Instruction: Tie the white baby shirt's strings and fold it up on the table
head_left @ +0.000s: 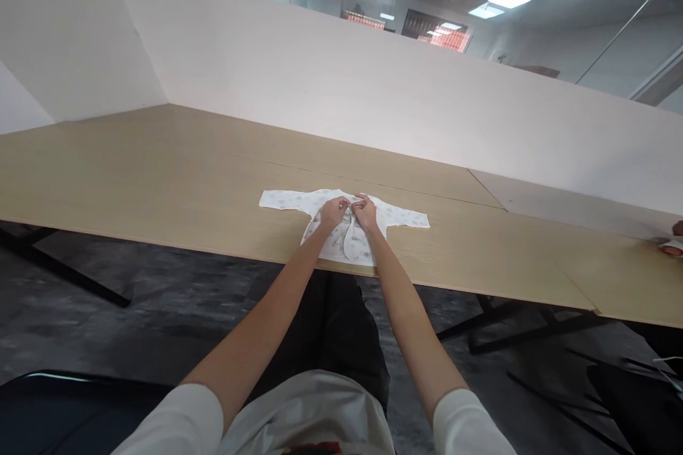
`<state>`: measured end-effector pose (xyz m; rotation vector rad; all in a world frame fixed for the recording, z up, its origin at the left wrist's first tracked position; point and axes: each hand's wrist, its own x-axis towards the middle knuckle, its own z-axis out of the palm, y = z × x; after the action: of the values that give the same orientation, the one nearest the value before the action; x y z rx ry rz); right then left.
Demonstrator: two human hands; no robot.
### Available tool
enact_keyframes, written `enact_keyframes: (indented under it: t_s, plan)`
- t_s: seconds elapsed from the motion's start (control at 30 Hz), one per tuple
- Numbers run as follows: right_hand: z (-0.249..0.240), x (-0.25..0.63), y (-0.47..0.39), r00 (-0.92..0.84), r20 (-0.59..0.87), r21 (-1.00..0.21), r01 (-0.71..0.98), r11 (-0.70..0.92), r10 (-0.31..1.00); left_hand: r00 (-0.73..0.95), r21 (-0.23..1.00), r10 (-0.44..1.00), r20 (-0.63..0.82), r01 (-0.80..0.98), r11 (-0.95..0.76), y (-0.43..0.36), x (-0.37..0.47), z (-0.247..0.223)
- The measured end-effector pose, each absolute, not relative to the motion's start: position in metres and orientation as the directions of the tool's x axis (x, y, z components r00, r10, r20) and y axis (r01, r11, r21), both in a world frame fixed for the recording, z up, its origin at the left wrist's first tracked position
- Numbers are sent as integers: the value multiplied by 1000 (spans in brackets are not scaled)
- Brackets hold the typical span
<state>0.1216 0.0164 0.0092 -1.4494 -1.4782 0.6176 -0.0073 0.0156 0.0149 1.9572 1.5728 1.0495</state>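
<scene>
A small white baby shirt (336,245) with a faint print lies spread on the table, its sleeves stretched out to both sides. Near the neckline, my left hand (334,212) pinches the front edge of the shirt. Close beside it, my right hand (365,212) pinches the other side of the opening, fingertips almost meeting those of the left. Below the hands, a curved front edge of the fabric hangs over the lower layer. What exactly sits between the fingertips is too small to make out.
The long wooden table (160,178) runs along a white partition wall (299,71) with glass above. A black chair (80,412) stands at the lower left. Black table legs (69,274) show underneath. Part of another person's hand (673,245) appears at the far right edge.
</scene>
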Motion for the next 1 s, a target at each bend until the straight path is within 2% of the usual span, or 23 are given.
enact_keyframes:
  t_s: [0.23, 0.5, 1.0]
  plan:
    - [13, 122, 15, 160, 254, -892, 420, 168, 954, 59, 729, 952, 300, 630, -269, 13, -8, 18]
    - [11, 123, 16, 181, 243, -875, 465, 135, 953, 75, 766, 956, 282, 582, -272, 9, -8, 21]
    - [9, 122, 17, 152, 261, -900, 397, 183, 953, 23, 806, 962, 271, 542, -240, 16, -9, 14]
